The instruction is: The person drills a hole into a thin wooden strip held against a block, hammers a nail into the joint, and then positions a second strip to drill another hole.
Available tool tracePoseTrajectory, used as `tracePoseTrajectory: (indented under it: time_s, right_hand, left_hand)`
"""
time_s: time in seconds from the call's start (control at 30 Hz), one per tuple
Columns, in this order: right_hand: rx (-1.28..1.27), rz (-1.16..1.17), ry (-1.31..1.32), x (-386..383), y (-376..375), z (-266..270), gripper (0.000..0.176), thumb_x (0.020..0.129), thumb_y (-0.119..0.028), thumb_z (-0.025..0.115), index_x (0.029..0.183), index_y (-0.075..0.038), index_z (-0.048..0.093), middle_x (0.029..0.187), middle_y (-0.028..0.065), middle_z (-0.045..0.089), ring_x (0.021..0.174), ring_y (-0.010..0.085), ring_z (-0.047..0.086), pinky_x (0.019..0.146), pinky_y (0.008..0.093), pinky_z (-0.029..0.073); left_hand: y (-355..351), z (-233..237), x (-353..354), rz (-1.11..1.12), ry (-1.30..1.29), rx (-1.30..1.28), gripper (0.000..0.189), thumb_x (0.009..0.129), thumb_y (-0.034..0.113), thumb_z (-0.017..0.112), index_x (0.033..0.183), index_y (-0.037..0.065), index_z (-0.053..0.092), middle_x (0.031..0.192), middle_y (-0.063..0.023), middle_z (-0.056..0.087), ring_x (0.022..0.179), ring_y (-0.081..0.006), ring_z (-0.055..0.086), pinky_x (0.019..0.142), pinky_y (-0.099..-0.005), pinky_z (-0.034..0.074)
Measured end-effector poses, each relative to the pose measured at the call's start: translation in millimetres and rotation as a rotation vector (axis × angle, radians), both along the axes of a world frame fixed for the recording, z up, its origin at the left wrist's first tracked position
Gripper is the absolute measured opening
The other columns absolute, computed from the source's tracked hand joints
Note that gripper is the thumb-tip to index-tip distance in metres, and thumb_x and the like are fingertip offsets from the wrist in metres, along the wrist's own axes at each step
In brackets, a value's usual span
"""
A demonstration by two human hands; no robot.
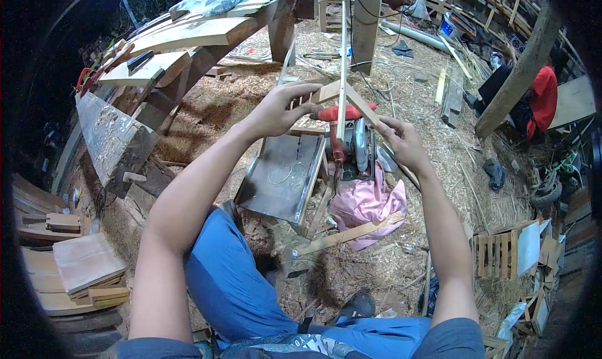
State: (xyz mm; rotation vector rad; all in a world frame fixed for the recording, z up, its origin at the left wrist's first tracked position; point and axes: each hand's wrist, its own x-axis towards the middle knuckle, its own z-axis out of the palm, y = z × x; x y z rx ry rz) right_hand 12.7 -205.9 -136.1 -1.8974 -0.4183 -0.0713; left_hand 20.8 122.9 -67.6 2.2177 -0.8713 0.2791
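- Left hand (280, 112): gripping one end of the angled wooden pieces (362, 103).
- Right hand (404, 142): gripping the opposite end.
- Long wooden strip (343, 42): crosses the pieces between both hands.
- Red power tool (337, 144): beneath the pieces.
- Pink cloth (370, 203): just beside the tool, toward the person.

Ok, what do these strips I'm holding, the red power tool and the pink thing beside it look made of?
Strips: bare wood by the look, pale and matt. Power tool: probably plastic, smooth and red, with a guard whose silver shine suggests metal. Pink thing: likely cloth, given its soft folds; fibre unclear.
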Motion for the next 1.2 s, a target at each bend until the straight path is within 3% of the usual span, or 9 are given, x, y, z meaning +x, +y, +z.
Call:
tracePoseTrajectory:
  time_s: [0.1, 0.17, 0.27, 0.37, 0.5, 0.57, 0.8, 0.87, 1.2]
  right_hand:
    - [-0.153, -0.012, -0.072, -4.0, 3.3, 8.6, 0.041, 0.101, -0.029, 0.069, 0.13, 0.0, 0.068, 0.11, 0.0135, 0.075, 0.102, 0.0195, 0.068, 0.095, 0.0351, 0.051]
    - [-0.182, -0.028, -0.316, -1.3, 3.6, 3.9, 0.045, 0.1, -0.034, 0.069, 0.133, -0.002, 0.066, 0.118, 0.0194, 0.073, 0.112, 0.0261, 0.068, 0.101, 0.0384, 0.049]
    - [-0.229, -0.089, -0.332, -0.1, 7.5, 5.0, 0.049, 0.098, -0.038, 0.069, 0.135, -0.005, 0.065, 0.125, 0.0223, 0.07, 0.121, 0.0336, 0.064, 0.106, 0.0426, 0.047]
    - [-0.359, -0.094, -0.509, 4.5, 10.2, 5.3, 0.053, 0.097, -0.039, 0.07, 0.138, -0.007, 0.063, 0.124, 0.0222, 0.07, 0.123, 0.0367, 0.063, 0.108, 0.0442, 0.046]
    - [-0.346, -0.078, -0.5, -7.1, 21.6, 19.7, 0.055, 0.097, -0.038, 0.07, 0.14, -0.007, 0.06, 0.126, 0.023, 0.069, 0.124, 0.0388, 0.062, 0.107, 0.0464, 0.046]
    - [-0.305, -0.022, -0.468, -12.0, 25.6, 26.3, 0.052, 0.096, -0.021, 0.072, 0.143, -0.006, 0.058, 0.135, 0.0217, 0.065, 0.125, 0.034, 0.063, 0.107, 0.0439, 0.048]
    - [-0.233, 0.045, -0.225, -14.9, 33.8, 28.2, 0.046, 0.094, -0.006, 0.069, 0.139, -0.004, 0.059, 0.125, 0.019, 0.069, 0.113, 0.0284, 0.07, 0.1, 0.0416, 0.055]
    - [-0.155, 0.036, -0.399, -11.6, 34.4, 21.1, 0.036, 0.094, -0.015, 0.074, 0.126, -0.003, 0.063, 0.108, 0.0215, 0.074, 0.102, 0.0371, 0.073, 0.083, 0.0459, 0.061]
    - [-0.184, 0.021, -0.487, -13.2, 31.9, 17.5, 0.039, 0.095, -0.026, 0.073, 0.124, -0.003, 0.063, 0.107, 0.0207, 0.074, 0.103, 0.037, 0.073, 0.084, 0.0455, 0.059]
  left_hand:
    - [-1.1, 4.3, 0.2, 0.002, 0.004, -0.022, 0.045, 0.096, 0.019, 0.072, 0.135, -0.001, 0.062, 0.133, -0.0188, 0.067, 0.124, -0.0267, 0.063, 0.107, -0.0377, 0.046]
    - [-1.3, 5.9, 0.0, 0.005, -0.036, -0.04, 0.044, 0.096, 0.018, 0.072, 0.134, -0.002, 0.063, 0.131, -0.0192, 0.068, 0.123, -0.0268, 0.063, 0.108, -0.0373, 0.045]
    - [-4.3, 14.1, -7.2, 0.01, -0.048, -0.017, 0.042, 0.096, 0.017, 0.072, 0.133, -0.001, 0.063, 0.128, -0.0193, 0.069, 0.121, -0.0279, 0.064, 0.107, -0.037, 0.045]
    - [-6.4, 17.0, -8.6, -0.032, -0.135, 0.014, 0.042, 0.095, 0.018, 0.073, 0.132, -0.001, 0.064, 0.125, -0.0205, 0.069, 0.119, -0.0299, 0.065, 0.105, -0.0384, 0.047]
    - [-6.6, 15.3, -9.2, -0.057, -0.146, 0.04, 0.041, 0.094, 0.018, 0.074, 0.131, -0.001, 0.064, 0.124, -0.0219, 0.069, 0.119, -0.0337, 0.065, 0.105, -0.0408, 0.048]
    - [-7.6, 16.3, -11.0, -0.075, -0.183, 0.086, 0.042, 0.094, 0.019, 0.074, 0.13, -0.001, 0.065, 0.124, -0.0225, 0.069, 0.12, -0.0359, 0.065, 0.103, -0.0423, 0.049]
    - [-10.7, 14.7, -12.5, -0.08, -0.184, 0.128, 0.042, 0.093, 0.018, 0.074, 0.129, 0.0, 0.065, 0.124, -0.0232, 0.069, 0.12, -0.0381, 0.064, 0.103, -0.043, 0.049]
    - [-12.0, 15.9, -14.0, -0.071, -0.063, 0.099, 0.041, 0.093, 0.017, 0.073, 0.13, 0.0, 0.065, 0.123, -0.0233, 0.069, 0.118, -0.039, 0.065, 0.103, -0.0439, 0.048]
    - [-16.1, 17.0, -14.4, -0.149, -0.228, 0.063, 0.04, 0.093, 0.019, 0.073, 0.126, -0.002, 0.065, 0.109, -0.023, 0.07, 0.103, -0.0394, 0.068, 0.089, -0.0434, 0.053]
